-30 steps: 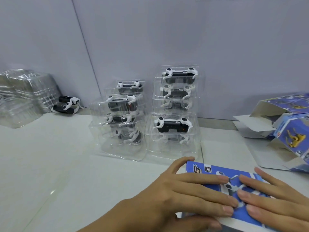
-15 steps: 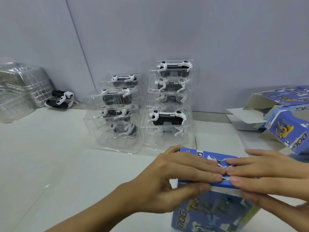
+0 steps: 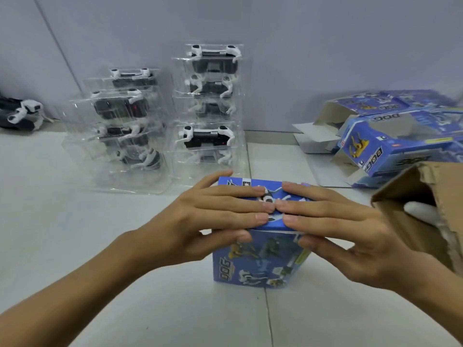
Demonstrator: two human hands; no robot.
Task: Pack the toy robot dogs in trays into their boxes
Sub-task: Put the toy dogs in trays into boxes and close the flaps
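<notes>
A blue toy-dog box (image 3: pixel 260 266) stands upright on the white table (image 3: pixel 75 246) in front of me. My left hand (image 3: pixel 200 221) and my right hand (image 3: pixel 350 234) hold its top: straight fingers lie flat on the lid, fingertips meeting in the middle, and each thumb presses the front face just under the lid edge. Behind the box stand two stacks of clear trays with black-and-white robot dogs, a lower left stack (image 3: pixel 120 126) and a taller right stack (image 3: pixel 210 108).
A loose robot dog (image 3: pixel 20 116) lies by the wall at far left. Several open blue boxes (image 3: pixel 390 141) lie at the back right. A brown cardboard carton (image 3: pixel 426 209) with something white inside stands close beside my right hand.
The box went from lying flat under my hands to standing upright. Both hands now hold its lid from above. The brown carton has come into view at the right.
</notes>
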